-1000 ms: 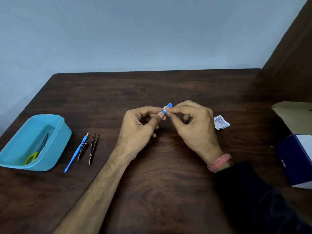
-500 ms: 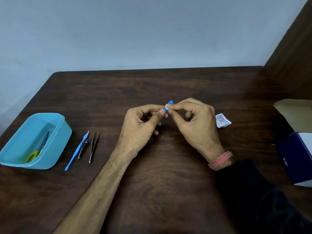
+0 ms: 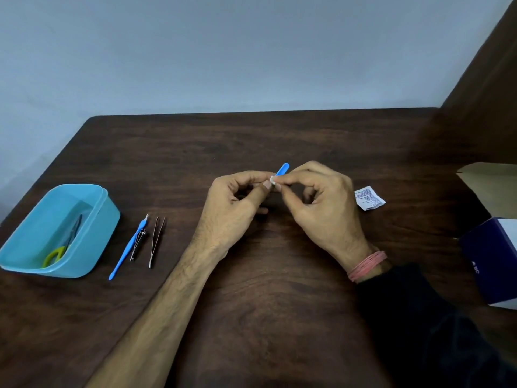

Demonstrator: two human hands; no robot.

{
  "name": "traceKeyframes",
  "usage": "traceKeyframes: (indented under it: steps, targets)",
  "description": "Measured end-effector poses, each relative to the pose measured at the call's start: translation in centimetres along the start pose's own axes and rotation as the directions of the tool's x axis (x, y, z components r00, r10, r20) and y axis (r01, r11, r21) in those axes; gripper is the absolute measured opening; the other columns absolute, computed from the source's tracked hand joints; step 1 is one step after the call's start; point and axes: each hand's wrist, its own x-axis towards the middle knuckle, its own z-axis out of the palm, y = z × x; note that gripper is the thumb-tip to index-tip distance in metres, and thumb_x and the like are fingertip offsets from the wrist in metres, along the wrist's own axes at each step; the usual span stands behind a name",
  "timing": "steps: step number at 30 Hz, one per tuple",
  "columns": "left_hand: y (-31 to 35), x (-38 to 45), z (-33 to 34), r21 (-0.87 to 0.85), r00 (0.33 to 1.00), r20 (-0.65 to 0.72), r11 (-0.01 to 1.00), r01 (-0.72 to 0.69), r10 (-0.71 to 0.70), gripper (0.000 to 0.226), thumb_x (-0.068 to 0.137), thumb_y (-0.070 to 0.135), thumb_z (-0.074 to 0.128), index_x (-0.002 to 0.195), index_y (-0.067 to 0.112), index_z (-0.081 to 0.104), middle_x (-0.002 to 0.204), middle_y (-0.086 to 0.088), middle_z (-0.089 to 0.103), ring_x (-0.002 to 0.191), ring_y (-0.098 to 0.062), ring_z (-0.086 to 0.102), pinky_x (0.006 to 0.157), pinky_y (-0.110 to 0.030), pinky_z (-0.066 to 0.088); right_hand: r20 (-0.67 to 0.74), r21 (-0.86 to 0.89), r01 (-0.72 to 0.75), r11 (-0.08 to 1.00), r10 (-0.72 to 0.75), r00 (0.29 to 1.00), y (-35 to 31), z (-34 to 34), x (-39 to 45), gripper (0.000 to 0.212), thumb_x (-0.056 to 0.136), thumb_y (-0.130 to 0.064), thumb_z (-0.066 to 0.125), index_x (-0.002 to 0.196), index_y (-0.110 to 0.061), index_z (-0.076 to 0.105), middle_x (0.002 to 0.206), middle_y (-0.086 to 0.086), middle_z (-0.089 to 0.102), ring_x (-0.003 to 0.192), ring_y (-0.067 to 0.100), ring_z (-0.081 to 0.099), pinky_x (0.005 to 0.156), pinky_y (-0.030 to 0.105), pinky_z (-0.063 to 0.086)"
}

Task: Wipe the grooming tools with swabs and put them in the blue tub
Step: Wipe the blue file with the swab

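Across the dark wooden table (image 3: pixel 251 317) everything is laid out, and the blue tub (image 3: pixel 92 239) at its left edge is taken as the landmark. Well to the right of the tub, at the table's right edge, a navy and white box (image 3: pixel 492 261) is seen, with an open cardboard flap (image 3: pixel 492 189) behind it. Inside the tub, scissors (image 3: pixel 63 246) with yellow-green handles are lying along the floor. To the right of the tub, near mid-table, the left hand (image 3: pixel 232 217) is held just above the wood, its fingers curled and a thin blue tool (image 3: pixel 282 169) pinched between thumb and fingertips. Touching it from the far side, the right hand (image 3: pixel 321 208) is curled too, with a small white swab (image 3: pixel 272 179) pinched against the tool's shaft; only the tool's rounded blue end is left showing above the fingers. A pink band (image 3: pixel 366 266) is worn on the right wrist. Just right of the tub, three tools are lined up side by side: a blue-handled pusher (image 3: pixel 126 250) nearest, a nail clipper (image 3: pixel 138 245) touching it, then tweezers (image 3: pixel 156 242) slightly apart. Far right of the tub, beyond the right hand, a torn white sachet (image 3: pixel 369 198) is lying flat.
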Motion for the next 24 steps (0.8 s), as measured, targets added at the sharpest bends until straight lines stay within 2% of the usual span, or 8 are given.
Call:
traceKeyframes:
  steps: [3, 6, 10, 13, 16, 20, 24]
  targets:
    - [0.2, -0.1, -0.1, -0.059, 0.999, -0.026, 0.998, 0.024, -0.026, 0.026, 0.109, 0.032, 0.070, 0.103, 0.014, 0.087, 0.104, -0.002, 0.085, 0.104, -0.015, 0.080, 0.092, -0.041, 0.068, 0.025, -0.018, 0.061, 0.998, -0.060, 0.998, -0.3, 0.1, -0.2, 0.009, 0.097, -0.014, 0.082, 0.101, -0.021, 0.087, 0.100, -0.012, 0.073, 0.053, 0.012, 0.053, 0.055, 0.031, 0.047]
    - [0.3, -0.1, 0.0, -0.065, 0.998, -0.066, 0.998, 0.013, -0.018, 0.030, 0.109, 0.034, 0.071, 0.097, 0.010, 0.085, 0.093, -0.006, 0.084, 0.092, -0.017, 0.081, 0.092, -0.044, 0.068, 0.054, -0.032, 0.104, 0.994, -0.103, 0.993, -0.5, 0.1, -0.3, 0.011, 0.098, -0.014, 0.081, 0.104, -0.020, 0.087, 0.100, -0.012, 0.072, 0.061, 0.011, 0.057, 0.061, 0.031, 0.050]
    - [0.3, 0.0, -0.1, -0.088, 0.999, -0.030, 0.995, 0.038, -0.041, 0.023, 0.111, 0.031, 0.068, 0.119, 0.015, 0.083, 0.102, -0.011, 0.086, 0.100, -0.031, 0.083, 0.103, -0.056, 0.064, 0.073, -0.052, 0.112, 0.992, -0.108, 0.991, -0.6, -0.1, -0.4, 0.013, 0.099, -0.014, 0.079, 0.106, -0.020, 0.087, 0.100, -0.013, 0.070, 0.070, 0.006, 0.059, 0.065, 0.032, 0.054]
    - [0.3, 0.1, -0.3, -0.080, 0.998, -0.003, 0.995, 0.063, -0.063, 0.025, 0.112, 0.035, 0.066, 0.118, 0.019, 0.084, 0.102, -0.010, 0.086, 0.103, -0.032, 0.083, 0.107, -0.056, 0.061, 0.107, -0.057, 0.139, 0.989, -0.133, 0.985, -0.9, -0.2, -0.5, 0.014, 0.100, -0.011, 0.078, 0.107, -0.019, 0.087, 0.102, -0.010, 0.072, 0.083, 0.002, 0.064, 0.072, 0.026, 0.054]
    - [0.5, 0.1, -0.2, -0.062, 0.997, 0.008, 0.995, 0.081, -0.081, 0.033, 0.110, 0.041, 0.069, 0.103, 0.014, 0.086, 0.094, -0.012, 0.085, 0.095, -0.030, 0.083, 0.101, -0.050, 0.065, 0.149, -0.056, 0.177, 0.983, -0.167, 0.975, -1.0, -0.4, -0.4, 0.016, 0.101, -0.009, 0.075, 0.107, -0.018, 0.086, 0.103, -0.007, 0.072, 0.090, 0.006, 0.067, 0.079, 0.019, 0.050]
    - [0.5, 0.3, -0.4, -0.063, 0.996, 0.028, 0.994, 0.089, -0.087, 0.033, 0.108, 0.036, 0.073, 0.091, 0.009, 0.082, 0.090, -0.016, 0.083, 0.089, -0.027, 0.082, 0.093, -0.047, 0.069, 0.174, -0.075, 0.194, 0.978, -0.179, 0.968, -1.1, -0.4, -0.4, 0.018, 0.101, -0.006, 0.076, 0.108, -0.019, 0.086, 0.104, -0.006, 0.071, 0.095, 0.016, 0.069, 0.082, 0.032, 0.056]
    - [0.4, 0.5, -0.6, -0.094, 0.994, 0.010, 0.990, 0.107, -0.106, 0.024, 0.111, 0.028, 0.069, 0.108, 0.005, 0.078, 0.093, -0.019, 0.083, 0.092, -0.023, 0.084, 0.083, -0.036, 0.069, 0.150, -0.080, 0.192, 0.978, -0.179, 0.972, -1.2, -0.5, -0.3, 0.023, 0.101, -0.004, 0.075, 0.112, -0.021, 0.086, 0.103, -0.007, 0.070, 0.093, 0.016, 0.069, 0.079, 0.037, 0.058]
